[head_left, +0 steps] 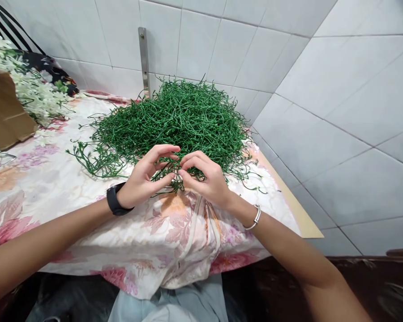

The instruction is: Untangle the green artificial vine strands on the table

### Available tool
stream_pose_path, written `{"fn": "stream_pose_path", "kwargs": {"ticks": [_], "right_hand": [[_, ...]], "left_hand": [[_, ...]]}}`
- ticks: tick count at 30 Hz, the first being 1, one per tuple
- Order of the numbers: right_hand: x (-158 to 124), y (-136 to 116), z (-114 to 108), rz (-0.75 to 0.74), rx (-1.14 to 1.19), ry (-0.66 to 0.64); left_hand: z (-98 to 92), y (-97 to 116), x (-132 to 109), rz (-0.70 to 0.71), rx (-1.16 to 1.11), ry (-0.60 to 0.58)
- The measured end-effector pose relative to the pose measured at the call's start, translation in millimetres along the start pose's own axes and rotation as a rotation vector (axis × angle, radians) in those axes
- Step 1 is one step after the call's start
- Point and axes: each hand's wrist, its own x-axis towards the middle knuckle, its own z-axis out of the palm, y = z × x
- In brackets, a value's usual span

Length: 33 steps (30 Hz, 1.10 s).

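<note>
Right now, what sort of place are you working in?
Probably a home craft corner: white tiled walls, a table under a floral cloth, a heap of green artificial stems, white artificial flowers.

Left hand [144,176] and right hand [204,179] close together, fingers [168,150] curled, fingertips meeting

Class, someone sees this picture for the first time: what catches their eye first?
A big heap of green stems fills the middle of the floral cloth. At its near edge the left hand and right hand pinch one sprig between them. White flowers lie far left.
</note>
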Motion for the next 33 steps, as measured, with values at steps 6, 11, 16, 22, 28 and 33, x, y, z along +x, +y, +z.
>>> {"fn": "stream_pose_path", "kwargs": {"ticks": [6,11,16,22,28,33], "right_hand": [[-0.4,0.1,-1.0,0.045,-0.044,0.014],[-0.1,0.0,-2.8,-0.042,-0.064,0.067],[-1.3,-1.0,-3.7,-0.041,-0.055,0.045],[-2.2,-0.8,-5.5,-0.103,-0.045,0.019],[0.4,-0.7,-8.4,-0.193,-0.077,0.065],[2.4,-1.2,-11.7,-0.207,-0.097,0.021]], "left_hand": [[0.7,2.4,-1.4,0.008,-0.012,-0.037],[1.0,2.3,-0.9,0.016,0.051,-0.015],[-1.0,0.9,-0.9,0.01,0.13,-0.005],[-3.1,1.9,-1.0,-0.04,0.179,-0.05],[-2.9,7.2,-1.4,-0.059,0.205,-0.06],[-4.9,9.3,0.1,-0.072,0.258,-0.115]]}}
